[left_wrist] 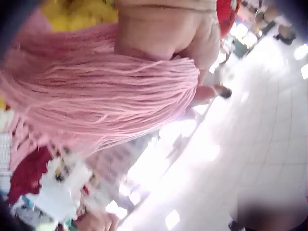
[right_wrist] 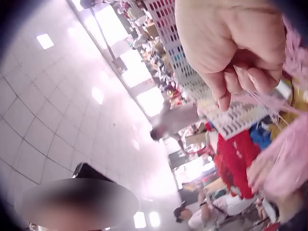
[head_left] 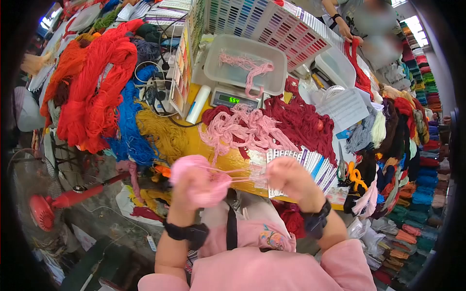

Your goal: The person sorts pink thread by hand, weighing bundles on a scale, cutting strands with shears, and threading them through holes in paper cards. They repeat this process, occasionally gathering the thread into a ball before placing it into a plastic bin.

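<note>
A looped bundle of pink yarn [head_left: 213, 193] is held in my left hand [head_left: 187, 188], low in front of my body at the table's near edge. In the left wrist view the pink yarn [left_wrist: 106, 96] hangs in a thick fold over that hand [left_wrist: 163, 31]. My right hand [head_left: 293, 179] is to its right, fingers curled in, pinching thin pink strands [head_left: 238, 175] that stretch across from the bundle. The right wrist view shows these curled fingers [right_wrist: 240, 79] with strands running from them. Beyond both hands, a tangled pink heap [head_left: 238, 128] lies on the yellow tabletop [head_left: 228, 162].
A digital scale [head_left: 236, 100] bears a plastic tub [head_left: 210, 65] with pink yarn inside. Dark red yarn [head_left: 310, 128] and shade cards [head_left: 315, 169] lie right. Red [head_left: 97, 92], blue and mustard hanks crowd the left. A red fan [head_left: 43, 211] stands lower left; another person's hand [head_left: 345, 30] is at the back right.
</note>
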A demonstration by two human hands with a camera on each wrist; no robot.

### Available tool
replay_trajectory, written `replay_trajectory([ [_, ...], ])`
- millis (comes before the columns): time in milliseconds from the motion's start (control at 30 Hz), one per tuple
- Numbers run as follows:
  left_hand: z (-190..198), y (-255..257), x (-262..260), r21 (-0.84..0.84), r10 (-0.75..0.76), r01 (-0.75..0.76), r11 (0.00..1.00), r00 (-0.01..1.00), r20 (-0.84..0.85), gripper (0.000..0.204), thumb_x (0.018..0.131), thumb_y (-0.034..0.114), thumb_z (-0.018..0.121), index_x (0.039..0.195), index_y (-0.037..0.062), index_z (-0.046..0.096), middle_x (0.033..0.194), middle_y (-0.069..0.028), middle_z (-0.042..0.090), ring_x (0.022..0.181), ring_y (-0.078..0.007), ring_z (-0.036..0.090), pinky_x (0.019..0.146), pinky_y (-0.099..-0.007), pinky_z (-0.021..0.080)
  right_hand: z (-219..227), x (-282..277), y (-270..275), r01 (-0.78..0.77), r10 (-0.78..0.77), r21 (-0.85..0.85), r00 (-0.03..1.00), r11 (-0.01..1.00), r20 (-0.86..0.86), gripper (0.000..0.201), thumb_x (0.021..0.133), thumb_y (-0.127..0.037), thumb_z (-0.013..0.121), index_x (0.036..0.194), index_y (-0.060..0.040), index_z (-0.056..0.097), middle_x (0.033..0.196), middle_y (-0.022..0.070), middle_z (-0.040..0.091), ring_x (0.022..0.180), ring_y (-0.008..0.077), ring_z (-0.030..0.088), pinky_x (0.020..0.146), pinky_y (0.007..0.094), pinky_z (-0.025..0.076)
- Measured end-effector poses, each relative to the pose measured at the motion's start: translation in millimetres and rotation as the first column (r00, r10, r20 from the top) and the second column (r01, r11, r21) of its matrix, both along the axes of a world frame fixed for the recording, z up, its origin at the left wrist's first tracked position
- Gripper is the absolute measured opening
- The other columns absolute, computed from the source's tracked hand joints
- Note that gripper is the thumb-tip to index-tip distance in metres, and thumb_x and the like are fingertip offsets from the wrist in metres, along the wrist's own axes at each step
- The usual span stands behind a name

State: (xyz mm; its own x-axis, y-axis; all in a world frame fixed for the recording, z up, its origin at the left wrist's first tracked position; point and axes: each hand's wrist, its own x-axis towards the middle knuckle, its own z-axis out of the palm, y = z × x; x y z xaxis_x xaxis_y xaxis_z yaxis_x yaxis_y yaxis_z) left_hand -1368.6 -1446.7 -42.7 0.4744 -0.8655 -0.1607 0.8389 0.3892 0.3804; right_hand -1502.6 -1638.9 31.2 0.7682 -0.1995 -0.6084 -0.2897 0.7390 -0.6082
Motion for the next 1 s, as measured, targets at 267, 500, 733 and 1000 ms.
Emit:
replay_trajectory([
  [267, -123, 248, 43, 0.679, 0.792, -0.619, 0.395, 0.604, 0.090, 0.007, 0.078, 0.009, 0.040, 0.075, 0.0055, 0.046, 0.058, 0.0028, 0.042, 0.045, -0.0043, 0.037, 0.054, -0.0211, 0.040, -36, -136, -252, 0.720, -0.751, -0.369, 0.655, 0.588, 0.082, 0.013, 0.078, -0.008, 0.046, 0.065, -0.0056, 0.047, 0.044, -0.0052, 0.027, 0.036, 0.0047, 0.025, 0.035, 0.0179, 0.020],
  [500, -142, 264, 2, 0.729, 0.831, -0.582, 0.360, 0.555, 0.033, 0.024, 0.078, 0.012, 0.046, 0.058, 0.0156, 0.033, 0.045, 0.0073, 0.024, 0.039, -0.0033, 0.024, 0.044, -0.0165, 0.031, 51, -3, -114, -0.068, -0.033, -0.553, 0.985, 0.830, -0.171, 0.017, 0.077, -0.017, 0.050, 0.076, -0.0007, 0.054, 0.052, 0.0007, 0.047, 0.043, 0.0052, 0.042, 0.039, 0.0154, 0.031],
  [733, -134, 265, -15, 0.717, 0.841, -0.541, 0.439, 0.529, -0.115, 0.018, 0.082, 0.014, 0.040, 0.065, 0.0111, 0.042, 0.044, 0.0059, 0.028, 0.034, -0.0032, 0.024, 0.035, -0.0138, 0.025, 141, 66, -198, 0.279, -0.121, -0.637, 0.952, 0.719, 0.280, 0.017, 0.082, -0.013, 0.041, 0.081, 0.0009, 0.051, 0.075, 0.0063, 0.055, 0.065, 0.0093, 0.053, 0.052, 0.0176, 0.045],
  [1000, -106, 268, -28, 0.727, 0.714, -0.461, 0.509, 0.698, -0.056, 0.013, 0.079, 0.015, 0.046, 0.067, 0.0103, 0.046, 0.039, 0.0082, 0.023, 0.032, -0.0024, 0.023, 0.048, -0.0167, 0.038, 124, 98, -265, 0.176, -0.006, -0.917, 0.982, 0.359, 0.187, 0.013, 0.076, -0.011, 0.047, 0.084, -0.0024, 0.053, 0.075, 0.0036, 0.055, 0.069, 0.0118, 0.054, 0.056, 0.0187, 0.042],
])
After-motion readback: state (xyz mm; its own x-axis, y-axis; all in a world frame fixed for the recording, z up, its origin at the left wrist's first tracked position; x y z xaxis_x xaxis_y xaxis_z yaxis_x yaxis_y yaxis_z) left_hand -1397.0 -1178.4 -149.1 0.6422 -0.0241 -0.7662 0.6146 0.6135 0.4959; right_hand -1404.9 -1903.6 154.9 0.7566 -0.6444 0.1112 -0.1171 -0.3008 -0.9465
